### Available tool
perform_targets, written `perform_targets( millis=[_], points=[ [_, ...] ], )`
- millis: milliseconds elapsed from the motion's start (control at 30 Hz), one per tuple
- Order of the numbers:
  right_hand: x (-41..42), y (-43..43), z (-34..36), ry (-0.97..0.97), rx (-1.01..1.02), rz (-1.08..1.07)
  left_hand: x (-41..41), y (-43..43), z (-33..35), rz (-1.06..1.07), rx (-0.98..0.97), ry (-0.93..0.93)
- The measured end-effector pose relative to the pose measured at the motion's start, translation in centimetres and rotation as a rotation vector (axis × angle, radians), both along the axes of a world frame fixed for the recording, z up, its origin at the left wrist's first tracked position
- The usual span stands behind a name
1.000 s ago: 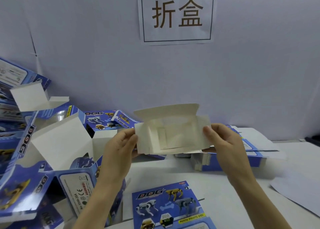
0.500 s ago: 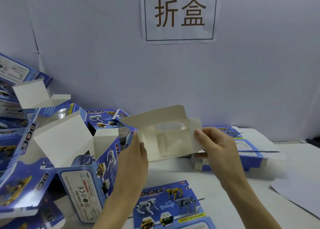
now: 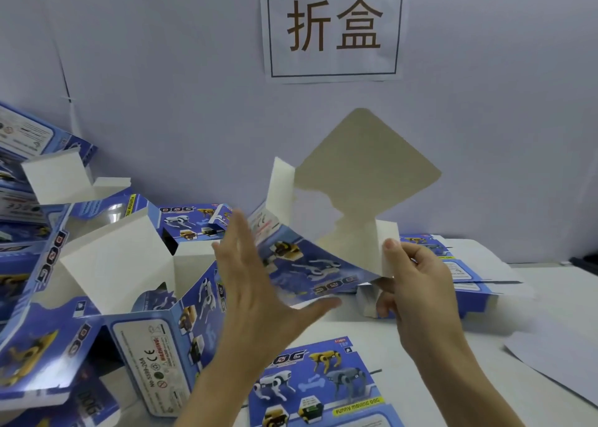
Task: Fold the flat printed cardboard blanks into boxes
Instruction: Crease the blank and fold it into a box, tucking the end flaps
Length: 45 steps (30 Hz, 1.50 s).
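Observation:
A half-folded blue printed box [image 3: 310, 271] hangs in the air at the middle of the view, tilted, with its large plain lid flap [image 3: 365, 171] sticking up. My right hand [image 3: 417, 284] pinches the box's right side flap between thumb and fingers. Just left of the box my left hand [image 3: 259, 284] is spread flat, fingers apart, its palm facing the blue side; I cannot tell whether it touches. A flat printed blank [image 3: 320, 384] lies on the table below my hands.
Several folded open boxes [image 3: 129, 284] are piled at the left. A stack of flat blanks [image 3: 459, 274] lies behind my right hand. A white sheet [image 3: 556, 358] sits at the right of the table. A paper sign [image 3: 333, 25] hangs on the wall.
The box has been turned: its white inside faced me before, now its blue printed side shows and the lid flap points up. My left hand let go and opened.

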State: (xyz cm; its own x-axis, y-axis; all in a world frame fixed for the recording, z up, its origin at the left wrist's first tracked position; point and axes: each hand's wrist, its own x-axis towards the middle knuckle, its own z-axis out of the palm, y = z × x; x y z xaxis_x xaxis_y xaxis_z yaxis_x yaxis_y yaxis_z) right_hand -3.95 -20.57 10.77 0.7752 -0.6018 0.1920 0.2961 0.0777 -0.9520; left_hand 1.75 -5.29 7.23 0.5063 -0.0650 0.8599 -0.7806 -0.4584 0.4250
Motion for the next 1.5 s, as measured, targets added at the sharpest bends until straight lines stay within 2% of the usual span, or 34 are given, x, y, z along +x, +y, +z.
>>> perform_targets(
  millis=[67,167,267,333,400,467,567,633,767,833,900,933,1000,1067,1133,1233,1400,1500],
  points=[
    [-0.5,0.2,0.4,0.022,0.014,0.076,0.1,-0.2,-0.1,0.141,0.058,-0.034],
    [-1.4,0.7,1.2,0.012,0.056,0.271,0.3,0.1,-0.1,0.199,0.059,0.006],
    [-2.0,1.0,1.7,-0.029,-0.054,0.288,0.3,0.2,-0.1,0.17,0.03,0.014],
    [-2.0,0.9,1.7,-0.058,-0.265,0.123,0.5,0.3,-0.2,0.081,-0.004,0.034],
    [-1.7,0.3,1.7,-0.088,-0.476,-0.147,1.0,0.9,-0.4,-0.005,0.045,0.006],
    [-1.6,-0.5,1.8,-0.192,-0.528,-0.297,1.5,1.7,-0.6,-0.069,0.161,-0.025],
    [-1.3,-2.1,1.9,-0.397,-0.41,-0.125,1.9,2.5,-0.6,-0.11,0.277,-0.07],
    [-0.7,-3.1,1.6,-0.385,-0.243,0.007,1.6,2.6,-0.3,-0.121,0.294,-0.075],
    [0.6,-4.0,0.6,-0.068,0.363,0.312,1.4,2.4,0.2,-0.176,0.301,-0.058],
    [1.1,-4.4,0.2,0.121,0.519,0.416,1.5,1.5,0.6,-0.256,0.167,0.072],
    [1.1,-3.8,-0.1,0.32,0.436,0.527,1.0,0.5,0.9,-0.303,0.026,0.227],
    [1.4,-3.4,-0.3,0.39,0.351,0.566,0.7,0.1,0.9,-0.294,0.004,0.242],
    [1.5,-3.2,-0.7,0.409,0.264,0.603,0.2,0.1,0.1,-0.297,0.129,0.167],
    [1.4,-3.2,-0.4,0.286,0.258,0.562,0.0,0.9,-0.6,-0.297,0.256,0.03],
    [1.1,-3.9,-0.2,0.125,0.04,0.335,0.3,1.5,-0.8,-0.292,0.26,0.003],
    [0.5,-5.6,0.3,-0.121,-0.154,-0.004,0.4,1.5,-0.2,-0.271,0.323,-0.006],
    [0.2,-5.8,0.3,-0.399,-0.407,-0.211,0.4,1.8,-0.4,-0.386,0.318,0.123],
    [0.6,-5.0,-0.2,-0.429,-0.678,-0.443,0.4,1.7,-0.7,-0.374,0.319,0.162]
  ],
)
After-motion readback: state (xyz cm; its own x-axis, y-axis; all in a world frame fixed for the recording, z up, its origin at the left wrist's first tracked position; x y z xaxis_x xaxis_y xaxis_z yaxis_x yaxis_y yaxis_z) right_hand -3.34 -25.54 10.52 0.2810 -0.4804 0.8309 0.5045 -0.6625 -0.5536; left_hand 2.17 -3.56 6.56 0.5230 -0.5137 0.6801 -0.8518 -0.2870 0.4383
